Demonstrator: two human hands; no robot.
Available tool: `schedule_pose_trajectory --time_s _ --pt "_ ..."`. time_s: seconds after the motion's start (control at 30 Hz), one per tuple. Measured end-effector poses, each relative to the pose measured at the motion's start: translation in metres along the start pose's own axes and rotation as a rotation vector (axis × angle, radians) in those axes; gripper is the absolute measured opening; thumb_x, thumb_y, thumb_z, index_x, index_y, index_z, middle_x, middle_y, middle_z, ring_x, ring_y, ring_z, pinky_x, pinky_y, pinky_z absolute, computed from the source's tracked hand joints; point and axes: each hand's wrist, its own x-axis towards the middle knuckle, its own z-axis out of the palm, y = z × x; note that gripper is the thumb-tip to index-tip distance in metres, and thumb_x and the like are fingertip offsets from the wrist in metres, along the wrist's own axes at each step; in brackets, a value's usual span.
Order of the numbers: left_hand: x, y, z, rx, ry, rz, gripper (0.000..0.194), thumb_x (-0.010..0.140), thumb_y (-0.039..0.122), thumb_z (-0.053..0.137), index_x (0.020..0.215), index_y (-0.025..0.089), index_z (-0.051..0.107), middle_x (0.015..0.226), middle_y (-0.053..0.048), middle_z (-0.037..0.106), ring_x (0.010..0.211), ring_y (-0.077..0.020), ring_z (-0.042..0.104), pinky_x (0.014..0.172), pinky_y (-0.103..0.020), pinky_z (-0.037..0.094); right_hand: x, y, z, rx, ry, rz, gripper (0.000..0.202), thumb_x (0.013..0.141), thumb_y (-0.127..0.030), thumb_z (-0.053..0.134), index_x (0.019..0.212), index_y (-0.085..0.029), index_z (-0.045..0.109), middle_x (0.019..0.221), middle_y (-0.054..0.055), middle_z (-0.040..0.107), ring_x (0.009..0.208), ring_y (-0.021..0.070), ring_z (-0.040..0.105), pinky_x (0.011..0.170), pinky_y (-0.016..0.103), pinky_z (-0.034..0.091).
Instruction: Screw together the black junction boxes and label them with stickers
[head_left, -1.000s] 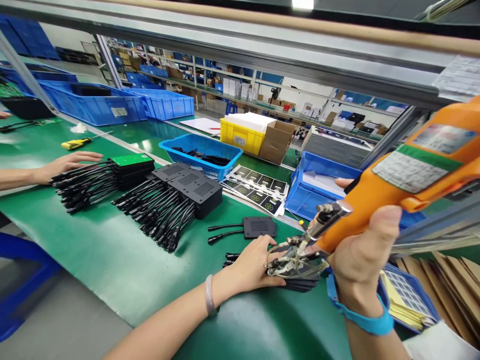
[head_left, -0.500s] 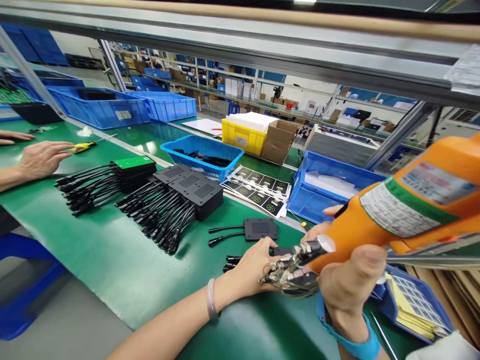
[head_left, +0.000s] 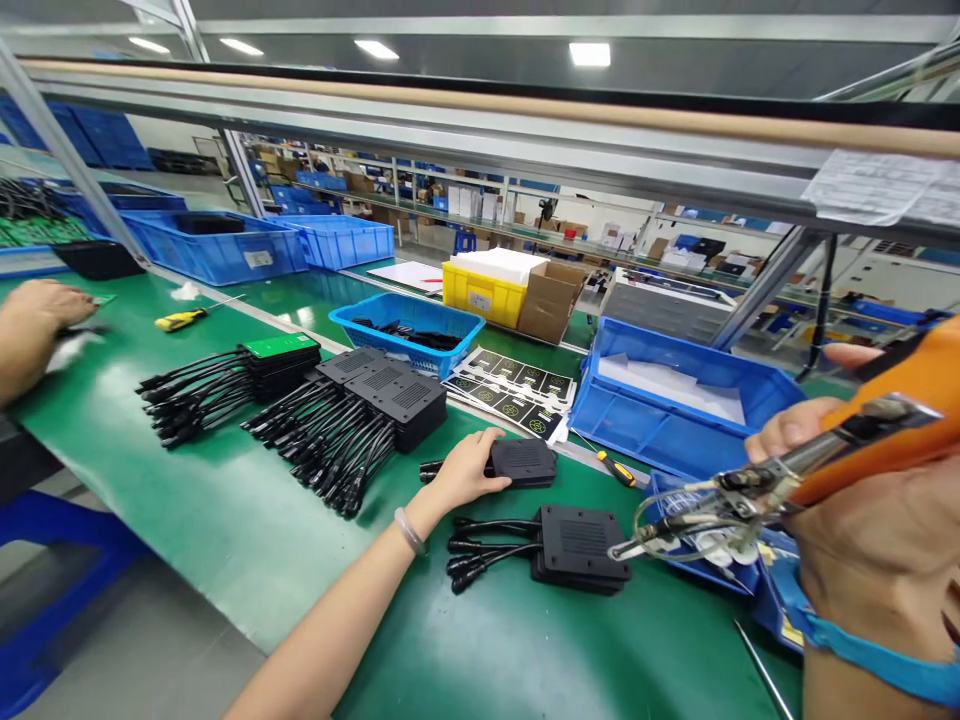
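Note:
My left hand (head_left: 469,472), with a bracelet on the wrist, grips a flat black plastic box (head_left: 526,462) at its cable end, fingers and thumb on either side. In front of it, nearer to me, lies a small stack of similar black boxes (head_left: 581,545), cables pointing left. My right hand (head_left: 855,500), wearing a blue wrist strap, is wrapped round an orange power screwdriver (head_left: 892,420). The screwdriver's metal nose (head_left: 739,490) points left, its tip overlapping the stack's right edge in view; whether it touches cannot be told.
Stacked boxes with cables (head_left: 397,395) stand to the left, beside another pile topped by a green board (head_left: 279,345). Behind are a blue basket (head_left: 409,335), label sheets (head_left: 517,390) and a blue bin (head_left: 675,440). A co-worker's hand (head_left: 45,310) is at far left.
My left hand has moved from the nearer boxes to the farther one. My right hand has drawn the screwdriver away to the right. The view has tilted up, and the co-worker's hand has shifted left.

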Motion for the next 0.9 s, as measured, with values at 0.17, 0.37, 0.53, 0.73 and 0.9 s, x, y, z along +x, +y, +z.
schedule_pose_trajectory --time_s 0.17,0.37,0.53,0.73,0.9 --pt "-0.009 0.023 0.004 -0.01 -0.022 0.092 0.07 0.078 0.033 0.078 0.139 0.022 0.045 0.135 -0.016 0.051 0.129 -0.0344 0.046 0.107 -0.054 0.041 -0.011 0.007 0.005 -0.079 0.026 0.17 0.063 0.077 -0.077 0.045 0.103 -0.023 0.067 0.052 -0.002 0.052 0.035 0.0179 0.046 0.026 0.031 0.033" --pt "-0.033 0.067 0.022 -0.025 -0.271 0.316 0.083 0.067 0.063 0.079 0.136 0.025 0.055 0.137 -0.018 0.052 0.13 -0.0382 0.046 0.106 -0.054 0.043 -0.028 0.03 -0.002 0.009 -0.01 0.245 0.06 0.081 -0.069 0.046 0.1 -0.016 0.067 0.051 -0.002 0.053 0.032 0.0128 0.043 0.029 0.028 0.039" --pt "-0.037 0.072 0.029 0.035 -0.334 0.274 0.064 0.072 0.046 0.083 0.13 0.026 0.063 0.14 -0.017 0.051 0.127 -0.0383 0.051 0.105 -0.053 0.045 -0.039 0.045 -0.008 -0.019 -0.022 0.236 0.058 0.085 -0.068 0.043 0.097 -0.017 0.067 0.055 -0.002 0.053 0.034 0.0131 0.045 0.028 0.027 0.038" --pt "-0.038 0.074 0.026 0.013 -0.369 0.232 0.055 0.076 0.036 0.08 0.128 0.026 0.064 0.142 -0.017 0.049 0.126 -0.0356 0.054 0.103 -0.049 0.048 -0.049 0.05 -0.008 -0.083 -0.023 0.206 0.056 0.086 -0.069 0.042 0.1 -0.019 0.064 0.056 0.0 0.056 0.037 0.015 0.049 0.032 0.027 0.04" --pt "-0.04 0.072 0.033 0.003 -0.335 0.255 0.056 0.073 0.035 0.082 0.126 0.023 0.066 0.139 -0.018 0.05 0.123 -0.0346 0.055 0.102 -0.047 0.049 -0.058 0.05 -0.008 -0.037 -0.073 0.223 0.059 0.082 -0.074 0.041 0.102 -0.022 0.062 0.053 -0.001 0.053 0.034 0.0156 0.045 0.03 0.028 0.034"
